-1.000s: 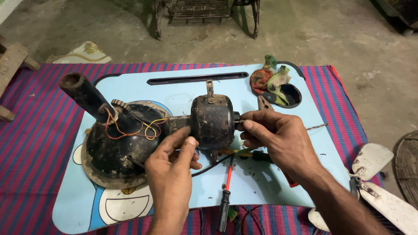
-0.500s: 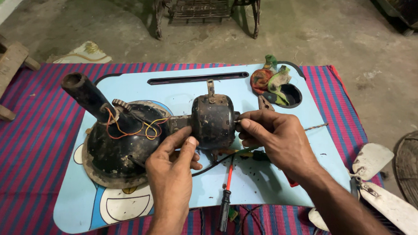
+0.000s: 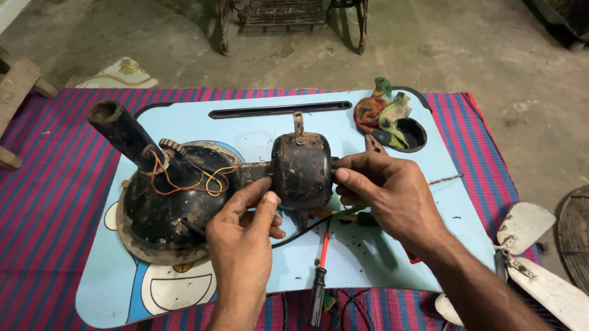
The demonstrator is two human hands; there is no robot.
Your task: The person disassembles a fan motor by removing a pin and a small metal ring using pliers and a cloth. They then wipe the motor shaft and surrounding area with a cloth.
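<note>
Two hands, left hand (image 3: 242,242) and right hand (image 3: 390,195), each in a closed grip on the dark motor housing (image 3: 301,168) above the blue worktop (image 3: 254,131); loose wires (image 3: 184,182) could snag, or the greasy casing slip.

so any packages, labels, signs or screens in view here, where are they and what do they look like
No packages, signs or screens in view.
Printed cartoon picture: on the near left corner of the light blue lap tray, rounded shapes in white and blue, partly hidden under the black fan base.
No label shows on the dark motor housing that the left hand and right hand grip.
</note>
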